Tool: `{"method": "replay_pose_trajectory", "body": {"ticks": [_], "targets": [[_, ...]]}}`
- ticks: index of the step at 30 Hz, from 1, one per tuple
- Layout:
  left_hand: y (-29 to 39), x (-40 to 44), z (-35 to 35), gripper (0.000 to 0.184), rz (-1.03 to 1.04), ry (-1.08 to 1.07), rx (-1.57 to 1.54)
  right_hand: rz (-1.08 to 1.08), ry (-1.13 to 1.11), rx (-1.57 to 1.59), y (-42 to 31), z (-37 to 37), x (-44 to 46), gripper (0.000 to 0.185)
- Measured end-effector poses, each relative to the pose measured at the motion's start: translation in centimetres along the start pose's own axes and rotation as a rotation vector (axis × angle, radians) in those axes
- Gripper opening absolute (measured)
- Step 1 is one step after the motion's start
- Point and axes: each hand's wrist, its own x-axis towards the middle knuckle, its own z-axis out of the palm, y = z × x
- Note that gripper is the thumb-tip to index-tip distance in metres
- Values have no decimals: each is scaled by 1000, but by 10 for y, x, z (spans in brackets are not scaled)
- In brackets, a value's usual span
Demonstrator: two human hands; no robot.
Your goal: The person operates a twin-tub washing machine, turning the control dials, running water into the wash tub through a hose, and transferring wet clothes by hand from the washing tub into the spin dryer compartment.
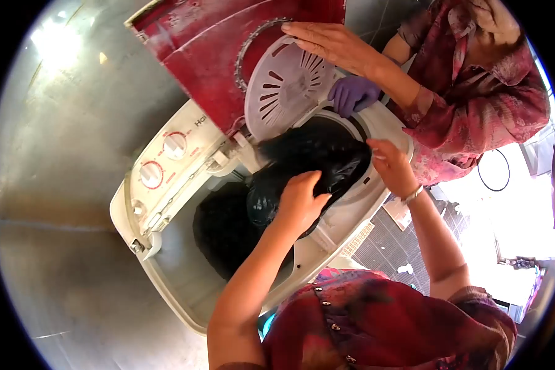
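Note:
A glossy black bundle (pixel 345 161), wrinkled like a plastic bag, lies over the round spin tub of a twin-tub washing machine (pixel 182 308). My left hand (pixel 299 200) grips its near side, thumb and forefinger apart and the other fingers partly hidden. At its right end my right hand (pixel 391 165) is closed on the edge. A dark, fuzzy mass (pixel 225 231) fills part of the larger tub beside it; its kind I cannot make out. The pale slotted inner lid (pixel 283 89) stands raised behind the bundle.
Across the machine, a co-worker's bare hand (pixel 333 46) touches the raised lid, and their purple-gloved hand (pixel 354 95) rests at the spin tub's rim. The red outer lid (pixel 197 46) stands upright. Two dials (pixel 174 145) sit on the control panel. A metal wall (pixel 61 185) rises at left.

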Motion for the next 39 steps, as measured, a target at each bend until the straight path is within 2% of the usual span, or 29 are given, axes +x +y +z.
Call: {"method": "replay_pose_trajectory", "body": {"ticks": [2,4,5,6,7,8,10,12,14,16,17,19,20,22,24,26,27,28,30,31,33,34,36,37,38,39], "targets": [[-3,-20,-17,35,-204,83,-141,101,-33,100,4,3,-15,37],[-23,-50,-38,27,-216,288,-132,139,-84,109,-1,6,-19,40],[-42,-66,-48,23,-261,372,-72,-21,-150,11,-6,11,-19,44],[-62,-84,-54,28,-405,422,-96,-180,-217,-89,-11,17,-19,48],[-95,-108,-57,35,-482,316,109,-169,-355,-176,-15,26,-20,56],[-122,-133,-57,51,-518,23,397,-167,-364,-177,-19,35,-20,56],[-138,-158,-41,67,-701,-307,356,-258,-467,-222,-28,52,-17,60],[-161,-159,-19,73,-685,-298,264,-268,-493,-242,-34,63,-19,60],[-197,-166,23,79,-664,-293,156,-179,-477,-213,-38,64,-22,59],[-245,-172,66,75,-184,-237,116,-169,-480,-202,-38,66,-24,58],[-244,-171,78,75,-188,-238,104,-148,-478,-181,-38,67,-27,58],[-233,-175,97,64,-248,-503,180,-138,-458,-177,-39,67,-32,56],[-220,-174,84,64,-252,-495,185,-150,-415,-166,-41,68,-30,54],[-168,-170,37,55,-257,-289,-135,-223,-332,-134,-48,68,-30,47],[-149,-189,-3,46,-617,-191,-469,-271,-246,-102,-61,63,-38,40],[-109,-172,-63,40,-829,82,-777,-446,-265,-12,-79,58,-45,24],[-96,-170,-91,37,-834,182,-961,-563,-336,101,-86,61,-48,17],[-79,-169,-118,34,-836,282,-1141,-543,-526,191,-97,61,-50,17],[-19,-129,-157,33,-713,285,-889,-384,-685,411,-115,83,-63,31],[4,-109,-163,32,-658,258,-781,-399,-683,409,-126,91,-64,31],[27,-75,-161,32,-541,216,-668,138,-932,515,-147,103,-62,53],[33,-61,-158,33,-491,192,-664,234,-987,617,-153,106,-53,69],[54,-31,-147,35,-335,134,-645,117,-567,1133,-152,134,-48,63],[65,-14,-140,32,-261,138,-585,121,-566,1135,-150,125,-43,63],[75,2,-134,29,-190,137,-526,100,-493,979,-146,108,-36,57],[83,19,-132,33,-226,48,-474,81,-422,824,-142,86,-26,52]]}}
